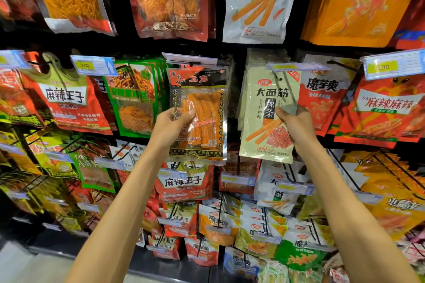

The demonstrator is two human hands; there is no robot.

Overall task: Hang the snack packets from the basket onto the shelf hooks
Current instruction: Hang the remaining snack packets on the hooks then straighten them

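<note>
Clear-fronted packet (197,112): red header band, orange strips visible through the window, dark printed border. Upright, face on, in front of a matching stack in the middle row. Left hand (174,122) pinches its left edge.

Pale packet (269,112): cream-green, black lettering, orange sticks pictured. Slightly tilted, lower edge swung left, just right of the first, not touching it. Right hand (296,126) grips its right edge.

Hook engagement of either: cannot tell.

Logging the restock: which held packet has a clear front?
The red-topped packet in the left hand; orange strips show through. The pale packet in the right hand is opaque.
</note>
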